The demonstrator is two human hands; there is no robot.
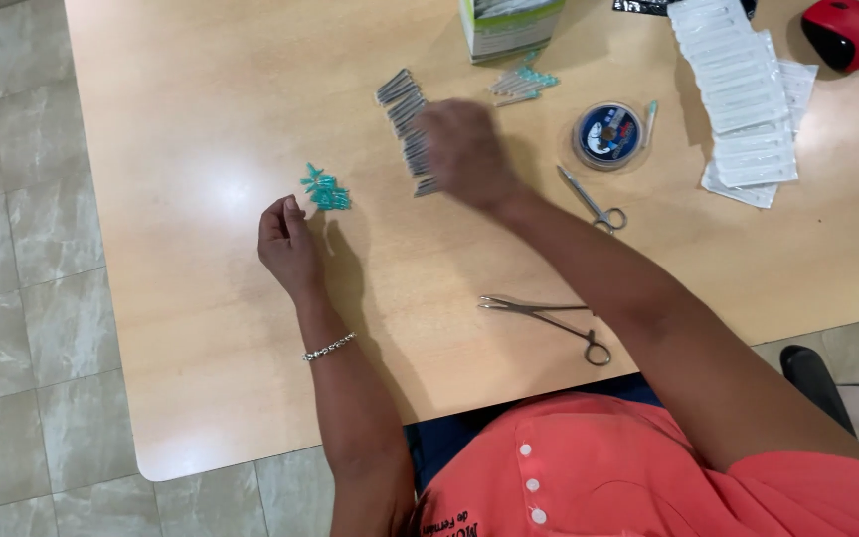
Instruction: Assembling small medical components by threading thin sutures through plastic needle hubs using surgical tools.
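Observation:
My left hand (288, 246) rests on the wooden table (201, 328), fingers curled loosely, just below a small heap of teal plastic caps (325, 189). Whether it pinches anything I cannot tell. My right hand (464, 151) is blurred and reaches over a row of grey needle-like pieces (405, 104) laid side by side; its fingers hide the row's lower end. A second small cluster of teal-tipped needles (524, 85) lies farther back.
Long metal forceps (549, 316) lie near the front edge, small scissors (594, 202) to the right. A round spool of thread (607, 134), a stack of white sealed packets (743, 99), a box (509, 28) and a red object (842, 32) stand at the back.

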